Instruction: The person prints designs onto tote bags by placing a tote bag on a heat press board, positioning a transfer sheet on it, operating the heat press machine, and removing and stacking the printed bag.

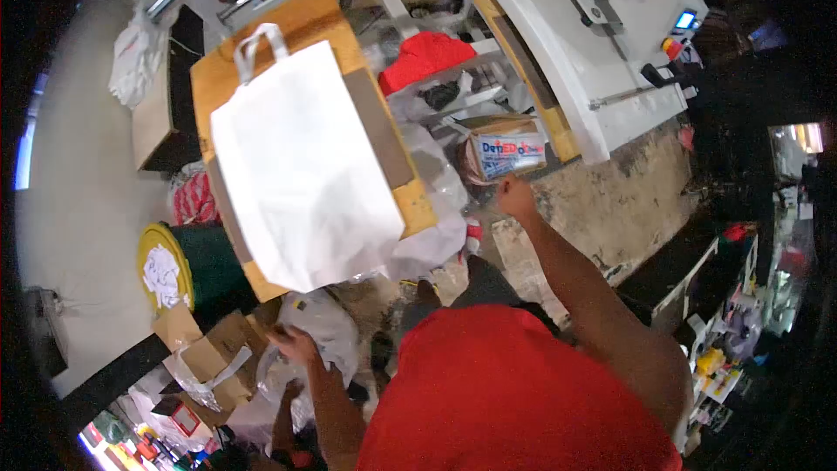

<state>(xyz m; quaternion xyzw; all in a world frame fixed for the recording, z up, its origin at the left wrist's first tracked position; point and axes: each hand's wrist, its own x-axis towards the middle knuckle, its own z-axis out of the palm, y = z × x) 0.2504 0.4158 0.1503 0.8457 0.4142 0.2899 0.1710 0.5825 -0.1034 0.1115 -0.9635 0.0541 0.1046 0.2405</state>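
A flat white fabric bag (pixel 305 166) lies on a yellow-brown wooden board (pixel 305 13), its looped white handle (pixel 261 42) stretched toward the board's far edge and its bottom close to the near edge. A grey-brown strip of the board's surface (pixel 377 122) shows along the bag's right side.

Laying the bag flat looks done: the body is spread with only slight waviness, and the handle is out straight. Its upper face shows no visible mark. The bag is not yet off the board, and neither hand is on it.

The left hand (pixel 298 345) is near the board's near left corner; its fingers are blurred, so I cannot tell how wide the grip is or whether it holds anything. The right hand (pixel 516 196) is well apart from the board, its fingers curled inward, just beside a brown cardboard box with a blue-and-white label (pixel 510 155); whether something is inside that curl I cannot tell.

Left of the board stands a dark green drum with a yellow rim (pixel 184 263).
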